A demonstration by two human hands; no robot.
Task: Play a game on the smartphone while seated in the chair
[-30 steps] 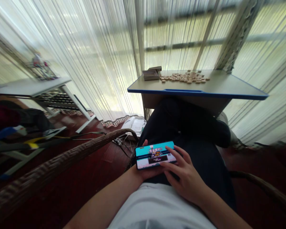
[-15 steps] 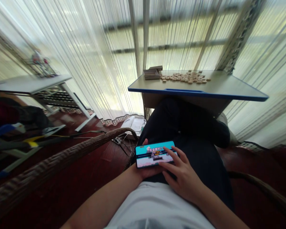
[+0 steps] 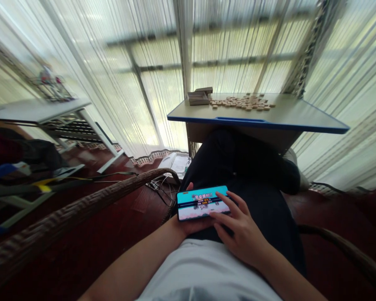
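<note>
I sit in a wicker chair with a phone (image 3: pixel 200 202) held sideways on my lap, its screen lit with a game. My left hand (image 3: pixel 191 225) cradles the phone from below, thumb at its upper left corner. My right hand (image 3: pixel 238 228) grips the right end, with a finger lying on the screen. Ahead stands a blue-edged table (image 3: pixel 301 115) carrying several round wooden pieces (image 3: pixel 242 103) and a small box (image 3: pixel 198 98).
The wicker armrest (image 3: pixel 81 209) curves along my left; another armrest (image 3: pixel 347 251) is at my right. A white table (image 3: pixel 37 110) stands at the far left, with clutter and cables on the dark wooden floor. Sheer curtains cover the windows.
The game screen's picture has changed slightly and my right finger shifted a little on it. The view tilted slightly; my hands stay on the phone.
</note>
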